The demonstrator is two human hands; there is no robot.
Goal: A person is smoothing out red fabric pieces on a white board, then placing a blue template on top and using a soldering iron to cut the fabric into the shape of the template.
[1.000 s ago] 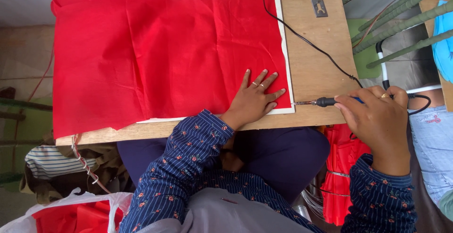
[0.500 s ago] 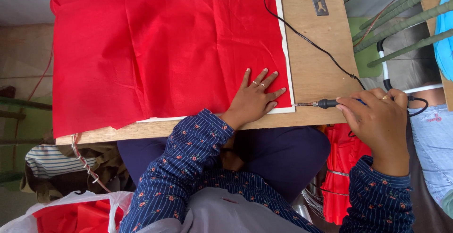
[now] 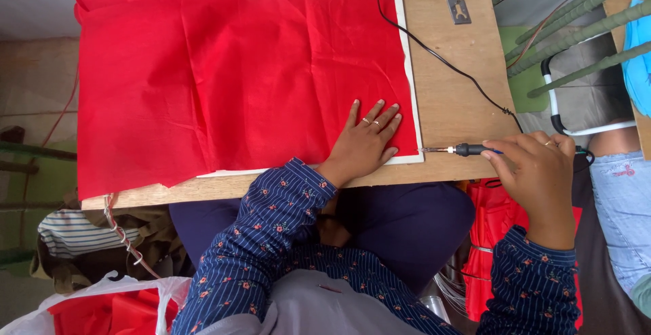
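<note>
A large red cloth (image 3: 230,77) lies spread over a white board (image 3: 407,70) on a wooden table (image 3: 461,97). My left hand (image 3: 363,142) rests flat on the cloth's near right corner, fingers apart, rings on two fingers. My right hand (image 3: 536,172) grips a thin pen-like heated tool (image 3: 461,150) with a black handle and metal tip. The tip points left, just off the board's near right corner, close to my left hand. The tool's black cord (image 3: 434,53) runs across the table toward the far side.
A small metal piece (image 3: 460,9) lies at the table's far right. More red fabric (image 3: 495,247) hangs below the table by my right arm. A white bag with red cloth (image 3: 108,308) sits at lower left. Another person's jeans-clad leg (image 3: 620,206) is at the right, near green rods (image 3: 583,30).
My right hand and the tool have shifted slightly left toward the board's corner. My left hand has stayed flat on the cloth.
</note>
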